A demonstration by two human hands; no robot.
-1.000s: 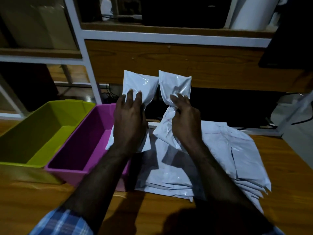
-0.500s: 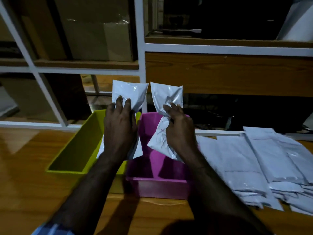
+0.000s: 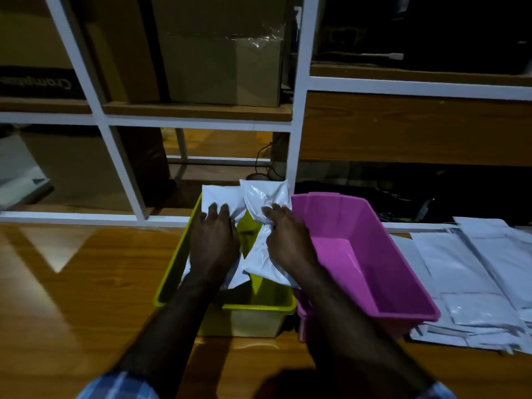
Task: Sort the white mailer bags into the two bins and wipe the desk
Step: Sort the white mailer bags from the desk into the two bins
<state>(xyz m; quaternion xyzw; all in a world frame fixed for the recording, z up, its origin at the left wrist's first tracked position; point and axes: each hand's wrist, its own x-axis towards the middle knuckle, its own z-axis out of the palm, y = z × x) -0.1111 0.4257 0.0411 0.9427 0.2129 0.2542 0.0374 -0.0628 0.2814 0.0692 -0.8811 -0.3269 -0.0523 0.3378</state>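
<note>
My left hand (image 3: 214, 240) grips a white mailer bag (image 3: 221, 198) and my right hand (image 3: 288, 237) grips a second, crumpled white mailer bag (image 3: 266, 194). Both bags hang over the inside of the yellow-green bin (image 3: 259, 311). The pink bin (image 3: 368, 254) stands touching it on the right and holds nothing that I can see. A stack of several white mailer bags (image 3: 466, 272) lies flat on the wooden desk (image 3: 86, 298) to the right of the pink bin.
A white-framed shelf unit (image 3: 299, 116) rises behind the desk's far edge, with a cardboard box (image 3: 224, 64) on its upper shelf. Cables (image 3: 264, 162) hang behind the bins. A bare stretch of desk lies left of the yellow-green bin.
Both hands carried their bags leftward, from above the pink bin and the stack to over the yellow-green bin, and lowered. The view swung left with them.
</note>
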